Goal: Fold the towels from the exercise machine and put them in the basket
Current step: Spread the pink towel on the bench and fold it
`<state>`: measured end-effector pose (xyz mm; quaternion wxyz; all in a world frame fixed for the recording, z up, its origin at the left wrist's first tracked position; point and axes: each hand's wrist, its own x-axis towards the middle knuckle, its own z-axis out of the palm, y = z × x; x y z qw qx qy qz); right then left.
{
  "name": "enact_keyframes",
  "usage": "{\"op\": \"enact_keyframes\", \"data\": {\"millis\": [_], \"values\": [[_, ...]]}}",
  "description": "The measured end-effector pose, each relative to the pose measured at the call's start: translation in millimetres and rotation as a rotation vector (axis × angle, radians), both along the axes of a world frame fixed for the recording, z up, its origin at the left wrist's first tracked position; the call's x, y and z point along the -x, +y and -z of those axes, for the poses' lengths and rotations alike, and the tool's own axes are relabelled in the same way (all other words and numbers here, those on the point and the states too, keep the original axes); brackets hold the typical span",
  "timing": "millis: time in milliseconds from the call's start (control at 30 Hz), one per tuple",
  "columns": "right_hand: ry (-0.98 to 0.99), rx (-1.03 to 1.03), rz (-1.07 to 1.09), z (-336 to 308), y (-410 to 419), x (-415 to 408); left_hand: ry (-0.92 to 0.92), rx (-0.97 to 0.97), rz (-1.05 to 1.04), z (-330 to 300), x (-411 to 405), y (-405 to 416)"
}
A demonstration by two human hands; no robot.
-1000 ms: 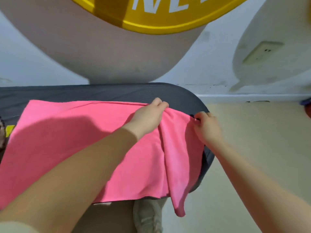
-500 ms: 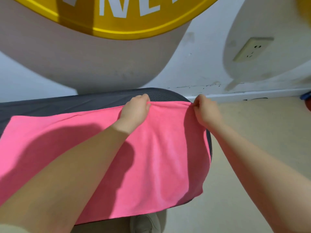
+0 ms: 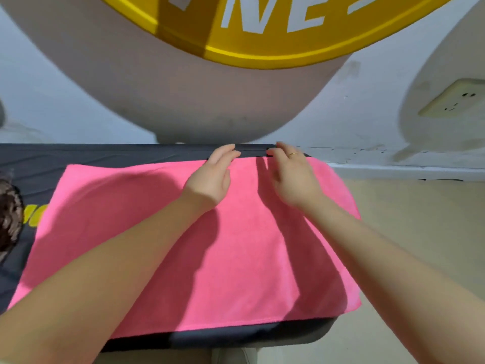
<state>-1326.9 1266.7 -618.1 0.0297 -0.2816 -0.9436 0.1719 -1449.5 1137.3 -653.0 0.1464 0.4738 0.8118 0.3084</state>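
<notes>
Both forearms reach forward and slightly inward over the pink towel (image 3: 162, 232), which lies spread flat across the dark padded bench (image 3: 105, 153), and the two hands sit side by side at the towel's far edge. The left hand (image 3: 210, 179) is flat, palm down, fingers straight and held together, fingertips just past the far hem and onto the dark padding. The right hand (image 3: 291, 177) mirrors it just to the side, palm down, fingers loosely extended and a little blurred, a ring (image 3: 292, 154) showing on one finger; whether its palm presses the cloth or hovers just off it cannot be told. Neither hand pinches anything. A narrow strip of towel shows between the two hands. The towel runs well out to the left of the left hand and drapes off the rounded bench end just right of the right hand. Beyond the fingertips rises a white wall (image 3: 52, 88) with a yellow sign (image 3: 262, 30), and far right of the right hand, a wall socket (image 3: 451, 102).
</notes>
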Motion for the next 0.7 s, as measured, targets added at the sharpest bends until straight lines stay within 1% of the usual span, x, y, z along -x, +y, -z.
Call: {"op": "enact_keyframes", "data": {"millis": [67, 167, 267, 333, 400, 433, 533, 567, 633, 667, 700], "values": [[-0.004, 0.053, -0.201, 4, -34, 27, 0.013, 0.035, -0.065, -2, 14, -35], [-0.088, 0.093, -0.421, 12, -82, 61, 0.116, 0.181, -0.155, 0, 35, -98], [-0.146, 0.049, -0.617, 23, -121, 82, 0.140, 0.339, -0.290, 6, 51, -151], [-0.230, -0.016, -0.694, 34, -135, 92, 0.132, 0.458, -0.347, 11, 60, -175], [-0.287, -0.111, -0.668, 44, -137, 102, 0.146, 0.541, -0.377, 14, 66, -186], [-0.301, -0.138, -0.611, 47, -135, 108, 0.154, 0.571, -0.398, 15, 70, -187], [-0.343, -0.111, -0.372, 45, -126, 128, 0.125, 0.579, -0.457, 14, 81, -179], [-0.347, -0.099, -0.336, 41, -127, 133, 0.089, 0.546, -0.461, 13, 83, -178], [-0.280, -0.071, -0.383, 32, -136, 142, 0.013, 0.416, -0.466, 10, 82, -186], [-0.201, -0.052, -0.445, 27, -143, 147, -0.003, 0.349, -0.476, 8, 79, -195], [-0.122, -0.032, -0.517, 23, -152, 153, 0.025, 0.308, -0.492, 5, 73, -206]]}}
